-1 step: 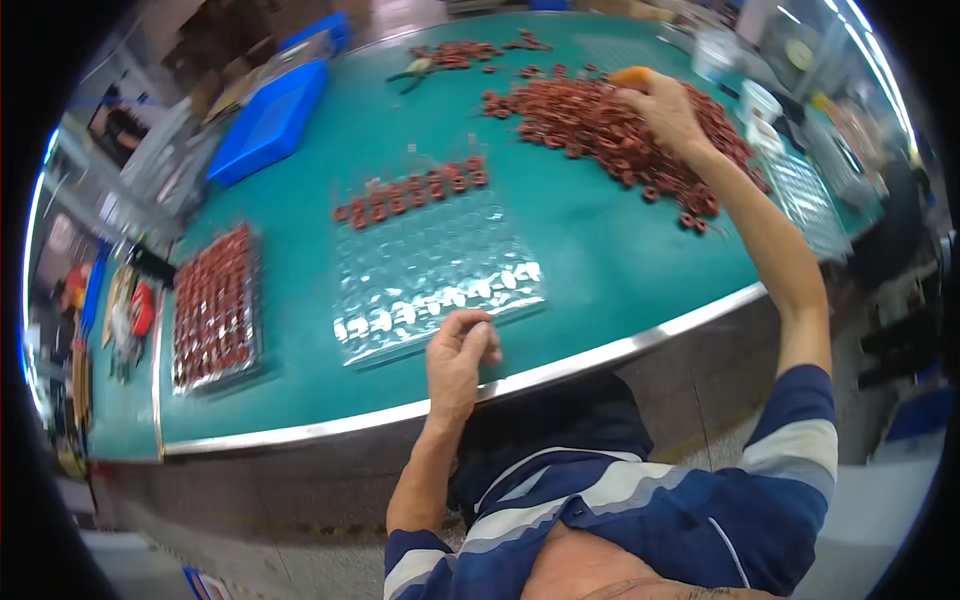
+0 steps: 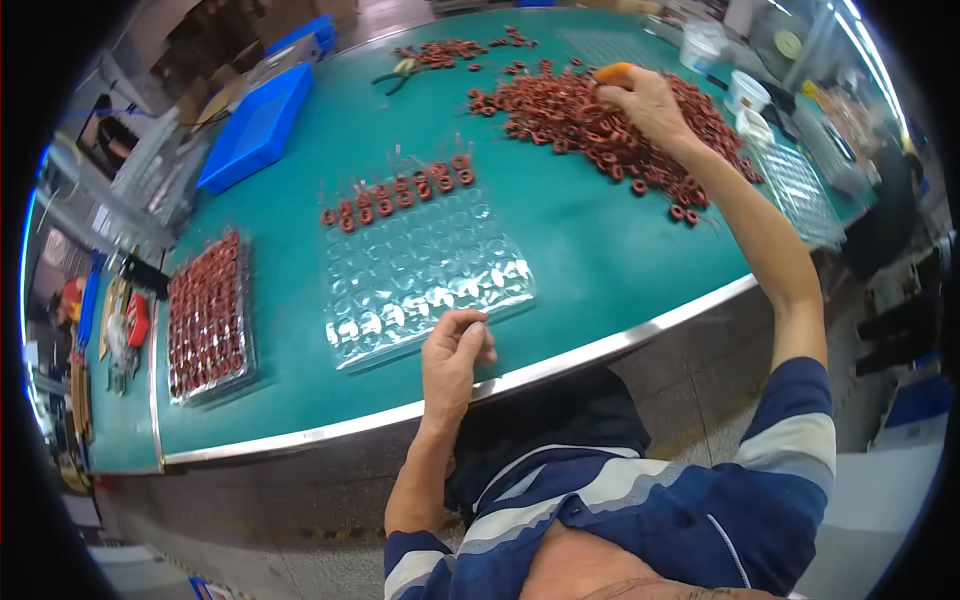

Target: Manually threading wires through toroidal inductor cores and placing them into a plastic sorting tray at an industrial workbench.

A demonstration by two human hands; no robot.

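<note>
My right hand (image 2: pixel 648 108) reaches over the far-right heap of red ring-shaped coils (image 2: pixel 590 122) with thin wire leads. An orange cover (image 2: pixel 614 73) shows on a fingertip, and the thumb lies apart from it; I see no coil between them. My left hand (image 2: pixel 455 358) hangs by the table's front edge, fingers curled and thumb pressed against them. Whatever they hold, if anything, is hidden. Just beyond it lies a clear plastic tray (image 2: pixel 415 265) of round pockets. Red coils (image 2: pixel 403 193) fill its far rows, leads pointing up.
On the left of the green table (image 2: pixel 275 400) sits a tray full of coils (image 2: pixel 210 320). A blue bin (image 2: pixel 258 125) stands behind it. Pliers (image 2: pixel 398 76) lie near a smaller group of coils (image 2: pixel 450 50). White tubs (image 2: pixel 745 92) and another clear tray (image 2: pixel 800 190) border the right side.
</note>
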